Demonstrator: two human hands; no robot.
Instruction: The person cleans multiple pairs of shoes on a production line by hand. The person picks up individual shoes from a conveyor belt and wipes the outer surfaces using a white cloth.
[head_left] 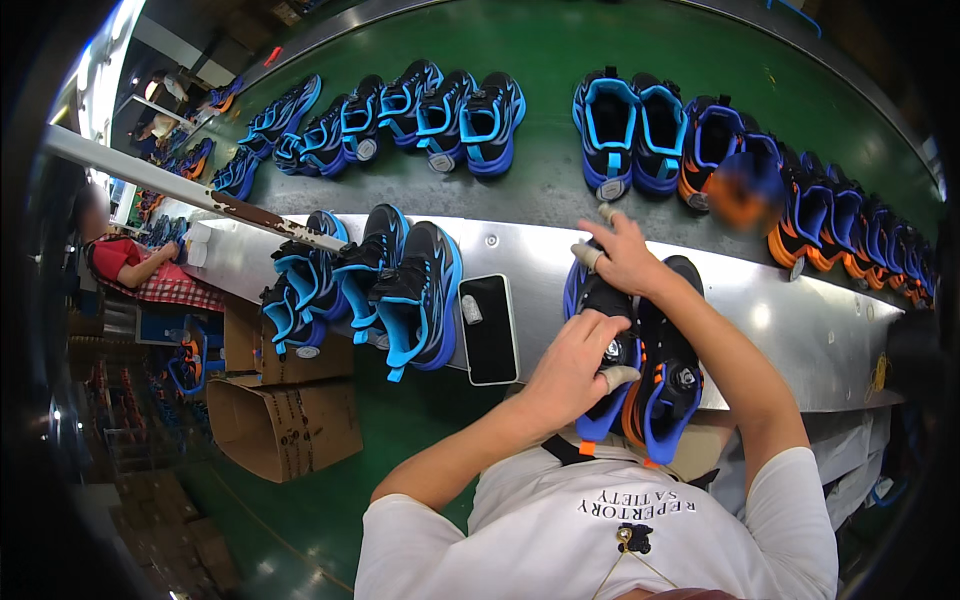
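Note:
A black and blue sports shoe (606, 300) with a round dial on its tongue lies on the steel ledge (800, 320) in front of me. My left hand (577, 362) grips its heel end, and a taped fingertip sits beside the dial. My right hand (622, 255) presses on its toe end, with taped fingers spread. A second shoe (672, 375), black with blue and orange trim, lies right beside the first, touching my right forearm.
A black phone (489, 328) lies on the ledge left of my hands, next to several blue and black shoes (400, 290). More shoes line the green conveyor belt (560, 185), blue at left, orange-trimmed (830, 225) at right. Cardboard boxes (285, 425) stand below left. A seated person (130, 262) works far left.

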